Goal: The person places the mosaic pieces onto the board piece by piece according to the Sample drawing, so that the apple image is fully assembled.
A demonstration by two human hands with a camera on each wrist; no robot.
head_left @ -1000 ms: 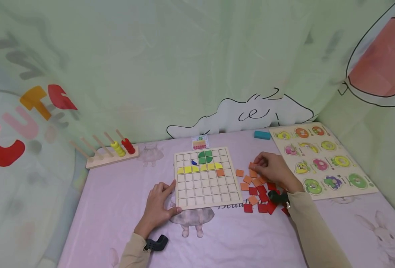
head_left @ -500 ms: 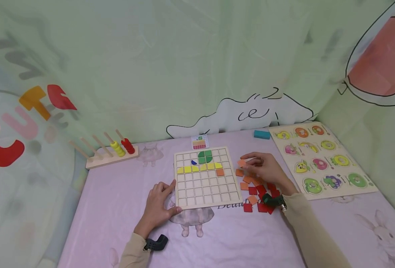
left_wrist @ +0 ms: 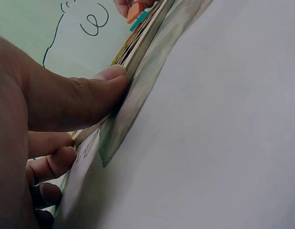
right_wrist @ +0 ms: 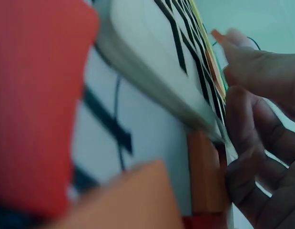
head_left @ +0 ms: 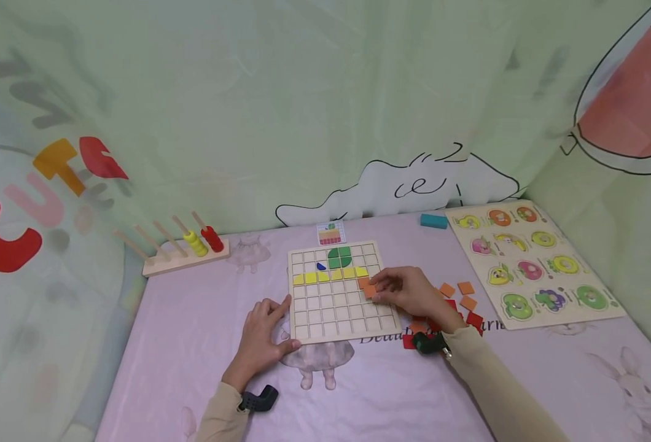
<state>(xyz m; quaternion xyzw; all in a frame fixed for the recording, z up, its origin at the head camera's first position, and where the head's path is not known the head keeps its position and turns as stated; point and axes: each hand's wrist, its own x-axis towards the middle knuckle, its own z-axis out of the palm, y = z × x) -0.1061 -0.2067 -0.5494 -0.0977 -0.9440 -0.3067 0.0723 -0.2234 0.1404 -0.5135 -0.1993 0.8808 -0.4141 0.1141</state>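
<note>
A wooden grid board (head_left: pixel 331 316) lies flat on the pink cloth. My left hand (head_left: pixel 260 334) holds its near left corner, thumb at the front edge and forefinger at the left edge; the left wrist view shows the thumb (left_wrist: pixel 90 95) against the rim. Over the board's right side, my right hand (head_left: pixel 411 291) pinches an orange square tile (head_left: pixel 370 292) between thumb and fingers. That tile partly covers another orange tile (head_left: pixel 362 282) on the board. Just above runs a row of yellow pieces (head_left: pixel 336 274), then a blue piece (head_left: pixel 321 266) and green rounded pieces (head_left: pixel 340 258).
Loose orange tiles (head_left: pixel 466 288) and red tiles (head_left: pixel 475 320) lie right of the board, partly under my right forearm. A picture card (head_left: pixel 331 233) sits behind it. Around stand a peg stacker (head_left: pixel 186 260), a teal block (head_left: pixel 433 221) and a fruit puzzle board (head_left: pixel 513 245).
My right hand has carried an orange tile from the pile leftward, over the grid board beside the orange tile there. My left hand stays at the board's corner.
</note>
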